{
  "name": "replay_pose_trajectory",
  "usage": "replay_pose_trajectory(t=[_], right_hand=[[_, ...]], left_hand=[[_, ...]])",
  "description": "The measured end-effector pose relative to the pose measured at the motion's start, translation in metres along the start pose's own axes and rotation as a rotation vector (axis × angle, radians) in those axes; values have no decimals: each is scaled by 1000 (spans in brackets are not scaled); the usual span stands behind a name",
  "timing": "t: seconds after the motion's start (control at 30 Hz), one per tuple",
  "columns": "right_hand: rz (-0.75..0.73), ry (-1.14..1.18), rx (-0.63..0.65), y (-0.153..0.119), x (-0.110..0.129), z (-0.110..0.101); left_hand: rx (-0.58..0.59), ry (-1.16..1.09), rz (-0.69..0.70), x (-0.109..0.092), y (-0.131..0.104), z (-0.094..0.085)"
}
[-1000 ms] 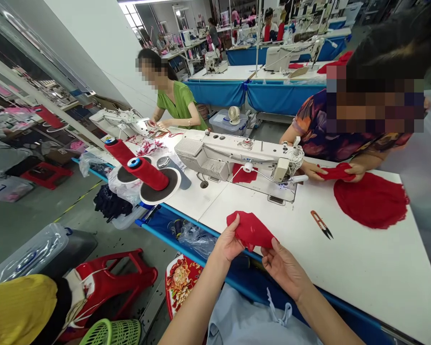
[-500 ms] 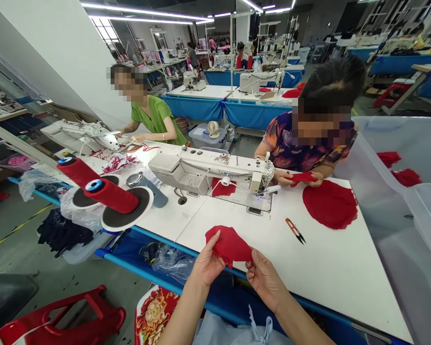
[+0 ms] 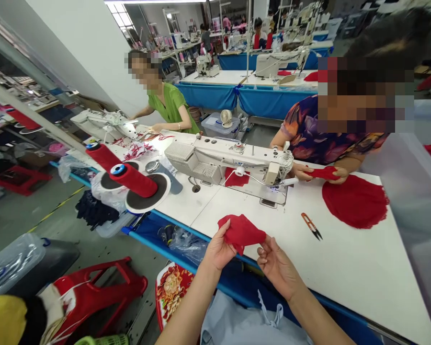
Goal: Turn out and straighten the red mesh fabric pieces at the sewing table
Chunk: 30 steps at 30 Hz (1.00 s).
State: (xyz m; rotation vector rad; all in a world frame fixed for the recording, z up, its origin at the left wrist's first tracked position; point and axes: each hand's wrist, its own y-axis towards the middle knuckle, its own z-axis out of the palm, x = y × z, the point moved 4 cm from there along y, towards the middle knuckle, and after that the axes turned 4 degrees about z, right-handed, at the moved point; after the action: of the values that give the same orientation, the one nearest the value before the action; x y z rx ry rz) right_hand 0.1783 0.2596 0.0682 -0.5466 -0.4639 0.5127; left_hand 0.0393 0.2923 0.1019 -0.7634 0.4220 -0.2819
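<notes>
A small piece of red fabric is held up over the near edge of the white table. My left hand grips its left end, thumb on top and fingers underneath. At its right corner, my right hand pinches the cloth between thumb and fingertips, the other fingers curled. Beyond the hands is a white sewing machine, with another red piece lying behind its arm. To the right of my hands lie orange-handled thread snips.
Across the table, a person in a floral top holds red cloth beside a round red fabric stack. Red thread cones and a grey-blue tumbler stand left. Another person in green sits farther back. A red stool stands lower left.
The view has turned left and tilted down, so the scene sits farther right. Both hands keep hold of the red fabric, and its right corner is now drawn out to a point.
</notes>
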Motion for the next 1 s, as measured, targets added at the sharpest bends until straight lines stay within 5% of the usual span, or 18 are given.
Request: replay_pose_trajectory(t=[0.4, 0.63, 0.83, 1.0], right_hand=[[-138, -188, -148, 1, -2, -2], [-258, -197, -254, 4, 1, -9], [3, -86, -211, 9, -14, -12], [-171, -189, -143, 1, -7, -3]], left_hand=[[40, -41, -24, 4, 2, -3], [-75, 81, 87, 4, 12, -17], [-125, 132, 95, 7, 14, -13], [-116, 86, 115, 5, 12, -8]])
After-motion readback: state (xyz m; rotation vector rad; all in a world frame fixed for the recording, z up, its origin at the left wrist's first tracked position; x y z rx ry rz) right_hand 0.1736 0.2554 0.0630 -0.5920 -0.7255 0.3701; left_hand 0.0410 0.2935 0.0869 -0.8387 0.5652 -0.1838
